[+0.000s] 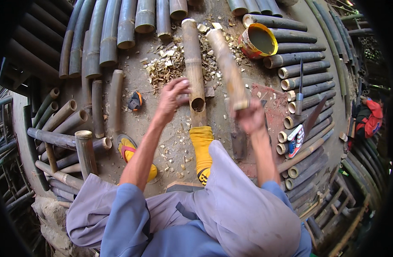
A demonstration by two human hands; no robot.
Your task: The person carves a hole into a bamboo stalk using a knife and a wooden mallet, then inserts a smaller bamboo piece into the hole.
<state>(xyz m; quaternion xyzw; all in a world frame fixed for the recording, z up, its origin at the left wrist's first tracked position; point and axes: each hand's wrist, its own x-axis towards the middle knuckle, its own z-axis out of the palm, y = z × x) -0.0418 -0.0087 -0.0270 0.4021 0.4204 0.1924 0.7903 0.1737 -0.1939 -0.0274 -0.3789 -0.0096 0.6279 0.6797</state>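
Note:
My right hand [251, 118] is closed around the near end of a thick wooden club [229, 68]. The club is smeared by motion and points away from me, its far end over the wood chips. My left hand [174, 97] is empty, its fingers loosely stretched toward a bamboo tube [193, 60]. Whether the fingertips touch the tube, I cannot tell. The tube lies lengthwise in front of me, with a dark round hole at its near end. Just below that end is my foot in a yellow sock [201, 145].
Pale wood chips [164, 64] surround the tube. A yellow-red bucket [258, 40] of murky liquid stands at far right, by a row of bamboo tubes [305, 64]. On that row lie a blue-handled chisel [299, 96] and a saw [314, 120]. More bamboo [108, 38] lines the left.

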